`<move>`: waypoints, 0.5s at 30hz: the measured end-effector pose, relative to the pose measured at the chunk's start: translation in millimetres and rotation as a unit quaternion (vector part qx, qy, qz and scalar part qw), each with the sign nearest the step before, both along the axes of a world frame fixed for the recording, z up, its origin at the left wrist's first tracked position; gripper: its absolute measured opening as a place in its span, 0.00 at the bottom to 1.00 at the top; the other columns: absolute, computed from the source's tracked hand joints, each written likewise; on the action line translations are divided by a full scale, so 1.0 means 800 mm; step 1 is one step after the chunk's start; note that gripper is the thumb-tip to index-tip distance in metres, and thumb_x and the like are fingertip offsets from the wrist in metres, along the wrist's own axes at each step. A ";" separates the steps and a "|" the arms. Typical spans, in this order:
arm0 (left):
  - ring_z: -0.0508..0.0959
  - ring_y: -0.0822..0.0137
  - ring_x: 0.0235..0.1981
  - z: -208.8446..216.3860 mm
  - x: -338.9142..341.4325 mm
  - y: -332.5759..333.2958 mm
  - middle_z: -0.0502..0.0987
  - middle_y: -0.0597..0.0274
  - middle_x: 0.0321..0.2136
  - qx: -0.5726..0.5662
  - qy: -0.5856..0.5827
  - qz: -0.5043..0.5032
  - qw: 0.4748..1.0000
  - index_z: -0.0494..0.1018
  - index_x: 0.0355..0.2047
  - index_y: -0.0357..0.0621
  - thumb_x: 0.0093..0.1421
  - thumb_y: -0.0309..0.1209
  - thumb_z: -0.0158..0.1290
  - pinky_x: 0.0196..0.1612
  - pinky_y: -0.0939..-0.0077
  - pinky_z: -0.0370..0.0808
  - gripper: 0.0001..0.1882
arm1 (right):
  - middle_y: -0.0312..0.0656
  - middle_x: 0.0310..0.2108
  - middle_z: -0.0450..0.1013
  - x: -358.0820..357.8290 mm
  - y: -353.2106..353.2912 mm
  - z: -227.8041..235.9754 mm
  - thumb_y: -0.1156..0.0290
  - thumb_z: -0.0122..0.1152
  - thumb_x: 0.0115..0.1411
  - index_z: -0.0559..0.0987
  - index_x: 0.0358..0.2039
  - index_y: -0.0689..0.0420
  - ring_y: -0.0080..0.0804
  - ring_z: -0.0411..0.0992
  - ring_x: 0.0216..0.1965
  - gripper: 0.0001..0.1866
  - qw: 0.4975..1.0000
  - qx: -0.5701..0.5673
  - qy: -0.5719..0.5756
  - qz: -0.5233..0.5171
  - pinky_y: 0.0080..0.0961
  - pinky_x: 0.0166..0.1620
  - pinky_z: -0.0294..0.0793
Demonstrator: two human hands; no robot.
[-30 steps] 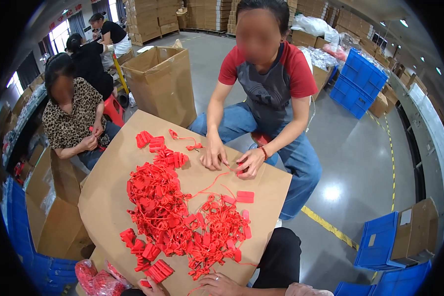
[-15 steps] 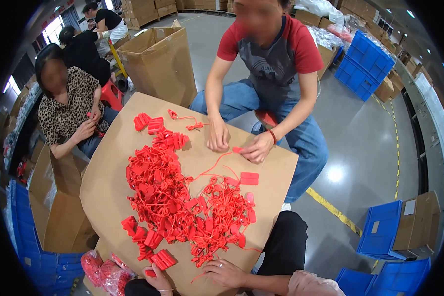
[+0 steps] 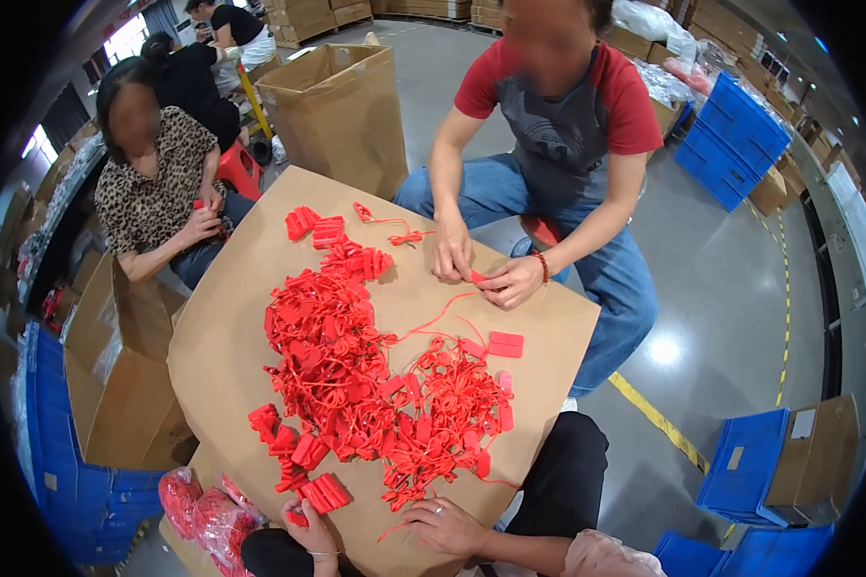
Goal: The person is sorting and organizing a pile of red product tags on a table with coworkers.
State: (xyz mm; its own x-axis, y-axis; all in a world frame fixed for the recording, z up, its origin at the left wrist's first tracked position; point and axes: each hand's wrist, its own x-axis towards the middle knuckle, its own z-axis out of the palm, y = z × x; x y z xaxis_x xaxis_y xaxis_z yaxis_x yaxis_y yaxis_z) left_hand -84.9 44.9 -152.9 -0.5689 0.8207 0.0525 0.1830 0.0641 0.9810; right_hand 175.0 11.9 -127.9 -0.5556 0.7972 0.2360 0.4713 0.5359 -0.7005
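Left hand (image 3: 310, 535) grasps red piece (image 3: 298, 518); right hand (image 3: 445, 528) at red cord (image 3: 391, 531), hold unclear. Stacked red blocks (image 3: 326, 492) just beyond left hand, farther from right.

Red tags (image 3: 326, 492) look like smooth plastic with a slight sheen; their cords (image 3: 447, 389) look like textile. The table (image 3: 226, 308) shows a matt cardboard surface. The bag (image 3: 223, 527) is glossy, crinkled clear film, the blue crates (image 3: 733, 139) hard plastic, the jeans (image 3: 614, 308) woven denim, and the floor (image 3: 707, 298) smooth and glossy.
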 end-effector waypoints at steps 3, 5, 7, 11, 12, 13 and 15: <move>0.61 0.79 0.25 0.010 -0.016 -0.007 0.62 0.71 0.23 0.003 0.038 0.013 0.999 0.63 0.33 0.40 0.59 0.24 0.47 0.30 0.86 0.61 0.04 | 0.38 0.45 0.66 -0.014 -0.001 0.002 0.71 0.56 0.44 0.73 0.39 0.57 0.33 0.62 0.50 0.18 1.000 0.001 0.002 0.007 0.31 0.50 0.60; 0.62 0.79 0.24 0.016 -0.010 -0.006 0.63 0.70 0.23 -0.003 0.058 0.023 0.998 0.64 0.32 0.39 0.57 0.23 0.46 0.29 0.87 0.62 0.03 | 0.38 0.45 0.66 -0.016 -0.004 -0.005 0.71 0.56 0.45 0.73 0.38 0.56 0.33 0.62 0.50 0.17 0.999 0.017 0.004 0.033 0.31 0.49 0.61; 0.64 0.78 0.24 0.014 0.005 -0.001 0.66 0.68 0.22 0.001 0.069 0.029 0.997 0.65 0.30 0.39 0.56 0.24 0.49 0.29 0.86 0.63 0.04 | 0.37 0.44 0.67 -0.008 -0.011 -0.015 0.71 0.56 0.46 0.74 0.37 0.56 0.34 0.64 0.48 0.15 0.999 0.024 0.023 -0.022 0.33 0.49 0.61; 0.67 0.78 0.21 -0.009 -0.003 -0.009 0.67 0.68 0.19 -0.023 0.075 0.033 0.996 0.67 0.29 0.39 0.52 0.25 0.54 0.27 0.83 0.67 0.07 | 0.39 0.40 0.68 -0.006 0.009 0.033 0.73 0.53 0.55 0.72 0.39 0.59 0.27 0.68 0.38 0.10 0.989 0.139 0.026 -0.043 0.27 0.40 0.67; 0.67 0.78 0.21 -0.003 -0.005 -0.012 0.67 0.68 0.19 -0.020 0.078 0.045 0.996 0.67 0.29 0.39 0.52 0.25 0.54 0.27 0.83 0.67 0.07 | 0.41 0.42 0.68 -0.006 0.005 0.038 0.74 0.52 0.54 0.72 0.39 0.60 0.32 0.66 0.41 0.11 0.996 0.084 0.022 -0.027 0.31 0.43 0.65; 0.67 0.78 0.21 0.002 -0.006 -0.015 0.68 0.68 0.19 -0.023 0.095 0.050 0.994 0.67 0.29 0.39 0.52 0.25 0.54 0.27 0.83 0.67 0.07 | 0.44 0.43 0.67 -0.006 0.002 0.041 0.75 0.51 0.52 0.72 0.39 0.61 0.37 0.65 0.43 0.13 0.999 0.027 0.016 -0.012 0.35 0.45 0.64; 0.68 0.77 0.20 0.006 -0.008 -0.018 0.69 0.66 0.18 -0.014 0.102 0.060 0.993 0.68 0.29 0.38 0.51 0.25 0.55 0.26 0.83 0.67 0.07 | 0.48 0.45 0.66 -0.009 -0.010 0.040 0.77 0.50 0.49 0.72 0.40 0.64 0.46 0.62 0.49 0.15 0.996 -0.092 0.001 0.013 0.43 0.49 0.61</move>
